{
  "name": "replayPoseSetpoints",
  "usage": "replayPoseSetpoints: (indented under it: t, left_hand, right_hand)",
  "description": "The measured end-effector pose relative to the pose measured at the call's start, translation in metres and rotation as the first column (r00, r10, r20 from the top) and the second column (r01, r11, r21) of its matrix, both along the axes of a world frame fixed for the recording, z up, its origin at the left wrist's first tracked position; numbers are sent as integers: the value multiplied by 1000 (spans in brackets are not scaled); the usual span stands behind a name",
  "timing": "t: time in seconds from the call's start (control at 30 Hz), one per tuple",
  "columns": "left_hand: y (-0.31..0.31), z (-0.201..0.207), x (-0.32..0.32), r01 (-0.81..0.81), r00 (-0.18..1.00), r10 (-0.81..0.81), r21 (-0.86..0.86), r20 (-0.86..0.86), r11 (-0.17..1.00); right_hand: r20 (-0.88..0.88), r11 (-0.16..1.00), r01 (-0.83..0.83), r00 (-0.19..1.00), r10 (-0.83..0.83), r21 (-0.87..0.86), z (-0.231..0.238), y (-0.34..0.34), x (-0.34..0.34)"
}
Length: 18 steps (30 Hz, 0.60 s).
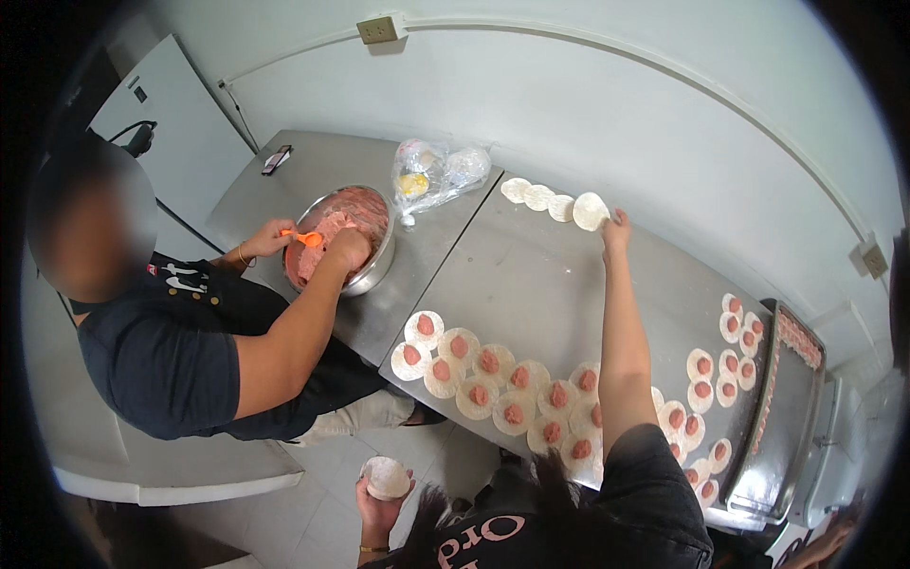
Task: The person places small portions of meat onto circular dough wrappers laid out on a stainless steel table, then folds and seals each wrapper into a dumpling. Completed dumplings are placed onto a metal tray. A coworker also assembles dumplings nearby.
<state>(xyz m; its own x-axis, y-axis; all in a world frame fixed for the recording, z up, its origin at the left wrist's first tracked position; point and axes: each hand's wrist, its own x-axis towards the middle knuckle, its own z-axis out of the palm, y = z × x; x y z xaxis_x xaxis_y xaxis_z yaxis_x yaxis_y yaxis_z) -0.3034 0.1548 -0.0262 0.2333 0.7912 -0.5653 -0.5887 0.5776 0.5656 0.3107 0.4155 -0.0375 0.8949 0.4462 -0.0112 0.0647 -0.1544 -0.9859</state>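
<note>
My left hand [380, 510], low in front of my body, is closed round a small stack of round dough wrappers [387, 478]. Stretched far across the steel table, my right hand [616, 231] pinches the edge of a single wrapper [591, 211]. That wrapper is at the right end of a short row of bare wrappers [537, 197] near the wall; whether it touches the table I cannot tell. Along the near edge lie several wrappers, each with a lump of pink minced filling [489, 361]. My right arm and sleeve hide some of them.
At left, a co-worker holds an orange spoon [310, 239] over a steel bowl [377, 268] of pink filling. A plastic bag [417, 171] and a phone [276, 160] lie beyond. More filled wrappers [700, 366] sit at right, beside a metal tray [775, 446] holding rows of pink pieces.
</note>
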Motion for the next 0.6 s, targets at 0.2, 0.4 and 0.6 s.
replayPoseSetpoints:
  t: [0.2, 0.4, 0.6]
  left_hand:
    - [3, 2, 17, -14, 1000, 12, -73, -24, 997]
    - [9, -2, 40, -6, 999, 1, -129, -36, 992]
    - [12, 4, 49, 58, 997, -62, -85, -45, 995]
  right_hand:
    - [605, 785, -32, 618, 502, -619, -49, 16, -13]
    - [464, 595, -60, 566, 682, -802, -43, 28, -27]
    - [466, 616, 2, 656, 593, -788, -51, 23, -18]
